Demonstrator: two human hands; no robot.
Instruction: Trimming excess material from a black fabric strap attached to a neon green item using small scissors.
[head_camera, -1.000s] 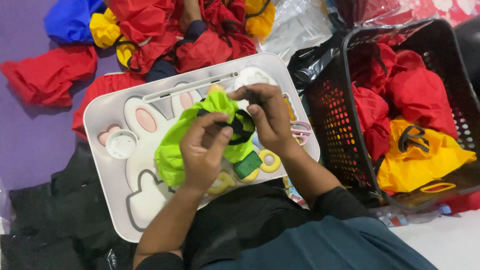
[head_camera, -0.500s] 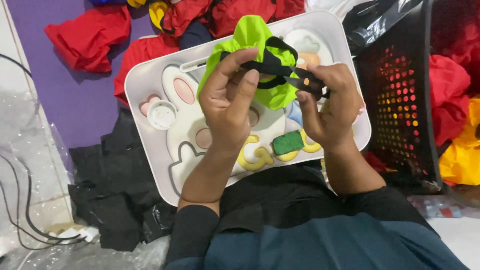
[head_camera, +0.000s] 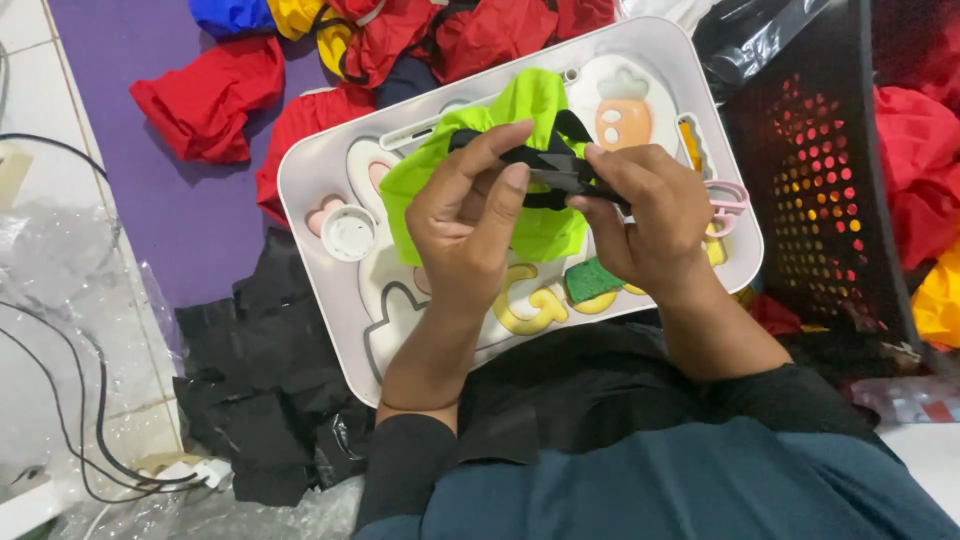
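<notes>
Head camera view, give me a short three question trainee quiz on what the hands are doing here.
1. True or false: both hands grip the lime-green fabric pouch with its black strap.
2. Which lies under the pouch? A. black mesh basket B. white cartoon-printed tray C. purple mat
3. What colour is most of the loose fabric heaped beyond the tray?

Key:
1. True: left hand and right hand both pinch it.
2. B, the white cartoon-printed tray; the black mesh basket stands to the right.
3. Red, as in the red fabric pieces.

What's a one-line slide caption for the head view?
Left hand and right hand grip a lime-green cloth pouch by its black strap over a white tray.
</notes>
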